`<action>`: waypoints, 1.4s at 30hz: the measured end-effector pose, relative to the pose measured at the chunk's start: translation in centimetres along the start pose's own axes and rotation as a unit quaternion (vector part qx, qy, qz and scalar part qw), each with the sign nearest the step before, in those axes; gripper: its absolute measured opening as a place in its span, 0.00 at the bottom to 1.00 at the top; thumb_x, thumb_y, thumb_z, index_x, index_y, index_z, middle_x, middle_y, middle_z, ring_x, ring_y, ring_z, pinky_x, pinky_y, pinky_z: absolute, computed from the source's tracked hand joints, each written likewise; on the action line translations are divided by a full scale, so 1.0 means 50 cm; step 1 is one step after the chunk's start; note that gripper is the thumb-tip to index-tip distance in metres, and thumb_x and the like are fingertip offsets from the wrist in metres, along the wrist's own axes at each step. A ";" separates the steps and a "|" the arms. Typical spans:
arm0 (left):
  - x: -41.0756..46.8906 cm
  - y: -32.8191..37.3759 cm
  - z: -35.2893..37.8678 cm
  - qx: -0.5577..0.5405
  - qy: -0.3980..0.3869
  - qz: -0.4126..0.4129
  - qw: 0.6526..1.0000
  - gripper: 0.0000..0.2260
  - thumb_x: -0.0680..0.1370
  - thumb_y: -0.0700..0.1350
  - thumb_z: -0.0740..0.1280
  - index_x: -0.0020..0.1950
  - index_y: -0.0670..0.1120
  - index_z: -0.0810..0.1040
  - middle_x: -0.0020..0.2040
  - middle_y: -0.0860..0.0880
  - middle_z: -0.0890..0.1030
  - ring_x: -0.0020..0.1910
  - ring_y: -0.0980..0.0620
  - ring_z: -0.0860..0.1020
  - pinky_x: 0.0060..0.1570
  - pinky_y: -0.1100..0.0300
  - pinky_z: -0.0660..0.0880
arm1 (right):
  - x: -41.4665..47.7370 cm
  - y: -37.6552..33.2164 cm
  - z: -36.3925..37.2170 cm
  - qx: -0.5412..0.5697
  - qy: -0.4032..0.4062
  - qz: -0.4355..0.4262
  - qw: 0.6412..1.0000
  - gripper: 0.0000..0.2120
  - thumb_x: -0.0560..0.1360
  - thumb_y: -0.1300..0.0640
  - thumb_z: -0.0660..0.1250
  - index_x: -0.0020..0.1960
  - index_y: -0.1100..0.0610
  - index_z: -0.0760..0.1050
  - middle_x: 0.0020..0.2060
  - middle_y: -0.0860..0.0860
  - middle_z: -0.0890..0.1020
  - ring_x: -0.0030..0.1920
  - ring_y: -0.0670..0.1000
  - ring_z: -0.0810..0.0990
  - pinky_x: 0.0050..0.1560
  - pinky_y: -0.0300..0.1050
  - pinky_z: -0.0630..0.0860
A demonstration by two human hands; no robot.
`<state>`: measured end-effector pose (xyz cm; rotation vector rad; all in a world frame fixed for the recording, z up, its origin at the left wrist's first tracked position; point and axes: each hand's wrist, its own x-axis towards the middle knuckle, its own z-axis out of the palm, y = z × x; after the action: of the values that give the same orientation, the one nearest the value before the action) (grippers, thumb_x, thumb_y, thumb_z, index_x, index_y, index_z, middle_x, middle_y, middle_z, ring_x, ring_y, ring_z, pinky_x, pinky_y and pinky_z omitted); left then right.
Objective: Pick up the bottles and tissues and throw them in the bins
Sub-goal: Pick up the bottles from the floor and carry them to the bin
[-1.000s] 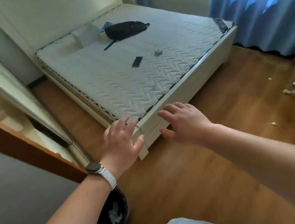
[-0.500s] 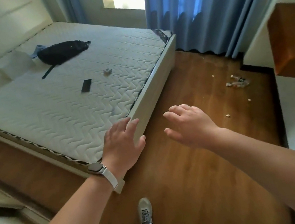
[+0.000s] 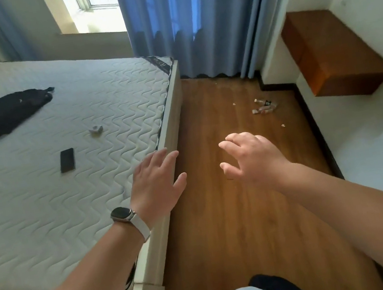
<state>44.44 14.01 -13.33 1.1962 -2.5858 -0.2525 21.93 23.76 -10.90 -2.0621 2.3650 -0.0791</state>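
Observation:
Crushed clear plastic bottles (image 3: 264,106) lie in a small heap on the wooden floor near the far wall. Small white tissue scraps lie beside them, one scrap (image 3: 234,104) to their left and another scrap (image 3: 283,125) nearer me. My left hand (image 3: 154,185), with a watch on the wrist, is held out over the bed's corner edge, fingers spread and empty. My right hand (image 3: 251,157) hovers over the floor, fingers apart and curled, holding nothing. Both hands are well short of the bottles. No bin is in view.
A bed with a bare white mattress (image 3: 41,195) fills the left side, carrying a black bag (image 3: 2,113), a dark phone (image 3: 67,160) and a small white object (image 3: 95,130). Blue curtains (image 3: 190,23) hang ahead. A wooden shelf (image 3: 332,55) juts from the right wall.
My view has swung right and moved forward along the bed, bringing the bottles closer and more central. The bin seen earlier at the lower left has left the view. Both hands stay empty.

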 end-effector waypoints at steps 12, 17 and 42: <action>0.273 0.003 0.088 -0.003 -0.054 0.053 0.997 0.25 0.79 0.58 0.61 0.75 0.53 0.64 0.75 0.51 0.66 0.74 0.48 0.61 0.72 0.49 0.57 | 0.187 0.153 0.060 0.032 -0.027 0.071 0.997 0.29 0.76 0.38 0.54 0.70 0.53 0.70 0.69 0.53 0.72 0.67 0.55 0.70 0.63 0.53 0.68; 0.442 0.026 0.128 0.017 -0.066 0.053 0.996 0.25 0.79 0.58 0.61 0.74 0.53 0.65 0.74 0.50 0.66 0.74 0.47 0.61 0.72 0.48 0.57 | 0.312 0.271 0.091 0.066 -0.028 0.076 0.995 0.34 0.72 0.36 0.46 0.66 0.54 0.73 0.65 0.53 0.75 0.62 0.56 0.73 0.58 0.54 0.71; 1.195 0.209 0.356 0.019 -0.108 0.219 0.970 0.24 0.78 0.58 0.63 0.72 0.52 0.68 0.73 0.50 0.69 0.73 0.46 0.64 0.71 0.46 0.61 | 0.708 0.822 0.095 0.030 -0.074 0.216 0.973 0.27 0.78 0.38 0.53 0.72 0.50 0.66 0.71 0.49 0.68 0.69 0.51 0.67 0.66 0.50 0.67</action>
<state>-5.71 -24.30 -16.63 0.6058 -2.9691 -0.2491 -23.41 -5.89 -16.19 -1.4280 2.6118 0.0072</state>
